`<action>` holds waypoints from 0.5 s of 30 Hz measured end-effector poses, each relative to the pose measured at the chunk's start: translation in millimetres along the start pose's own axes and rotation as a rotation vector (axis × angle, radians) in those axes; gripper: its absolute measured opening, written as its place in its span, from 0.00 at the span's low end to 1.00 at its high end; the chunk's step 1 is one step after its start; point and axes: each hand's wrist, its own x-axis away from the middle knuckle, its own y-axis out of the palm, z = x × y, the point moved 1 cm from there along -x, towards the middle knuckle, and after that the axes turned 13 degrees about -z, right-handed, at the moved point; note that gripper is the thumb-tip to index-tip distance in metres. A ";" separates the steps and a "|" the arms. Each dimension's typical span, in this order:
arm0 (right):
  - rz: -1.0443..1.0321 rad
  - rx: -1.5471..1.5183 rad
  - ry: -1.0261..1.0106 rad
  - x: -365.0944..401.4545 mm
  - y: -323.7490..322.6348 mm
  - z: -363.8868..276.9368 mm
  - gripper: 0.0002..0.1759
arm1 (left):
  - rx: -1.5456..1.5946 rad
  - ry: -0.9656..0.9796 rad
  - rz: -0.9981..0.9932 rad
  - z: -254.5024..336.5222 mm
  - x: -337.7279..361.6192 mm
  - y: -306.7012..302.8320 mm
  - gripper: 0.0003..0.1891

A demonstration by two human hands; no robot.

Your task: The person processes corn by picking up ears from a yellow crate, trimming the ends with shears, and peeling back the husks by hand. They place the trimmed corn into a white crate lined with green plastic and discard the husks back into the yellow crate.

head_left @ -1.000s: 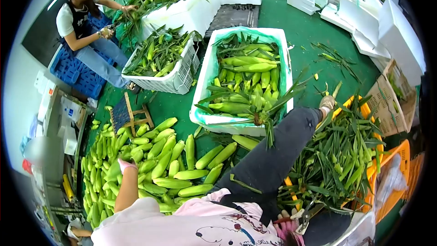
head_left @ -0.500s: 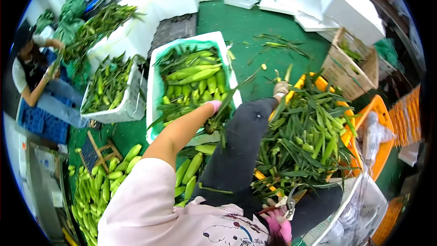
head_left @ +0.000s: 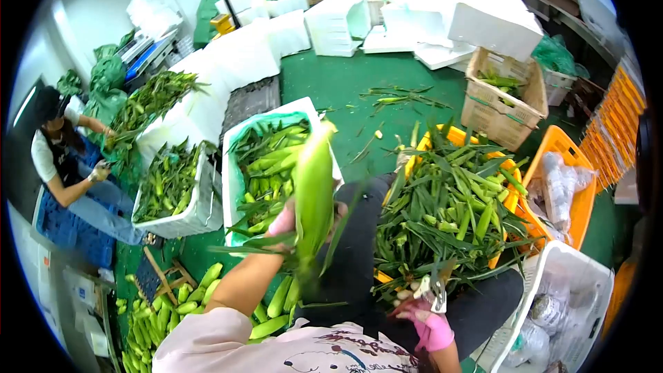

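Observation:
My left hand [head_left: 284,221], in a pink glove, is wrapped round an ear of corn [head_left: 315,190] in its green husk. The ear is raised close to the camera, roughly upright, with loose leaves hanging at its lower end. In my right hand [head_left: 428,326], also pink-gloved, is a pair of pruning shears [head_left: 433,294], held low over my right thigh. Behind the raised ear stands a white foam box [head_left: 228,166] with a green liner and more corn inside. An orange crate [head_left: 512,202] heaped with cut leaves and stalks [head_left: 449,200] is beside my legs.
Husked ears [head_left: 152,328] are piled on the green floor at the left, near a small wooden stool [head_left: 160,278]. A co-worker [head_left: 59,155] sits behind a white crate [head_left: 181,221] of corn. A beige crate [head_left: 497,114] and white foam boxes [head_left: 338,24] stand farther back.
My left hand has come up out of the foam box with the ear of corn, toward the camera. The view has tilted upward. My right hand still holds the shears.

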 end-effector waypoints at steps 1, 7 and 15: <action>0.002 0.129 -0.026 -9.5 4.7 -13.2 0.40 | -0.129 -0.062 -0.151 -10.2 -10.5 -9.5 0.43; 0.112 0.818 -0.049 -3.1 -0.8 -91.2 0.46 | -1.040 0.041 -0.263 -48.6 -69.0 88.1 0.49; 0.181 0.965 0.335 5.5 -19.2 -129.3 0.55 | -2.253 0.326 -0.099 -99.7 -88.7 127.4 0.44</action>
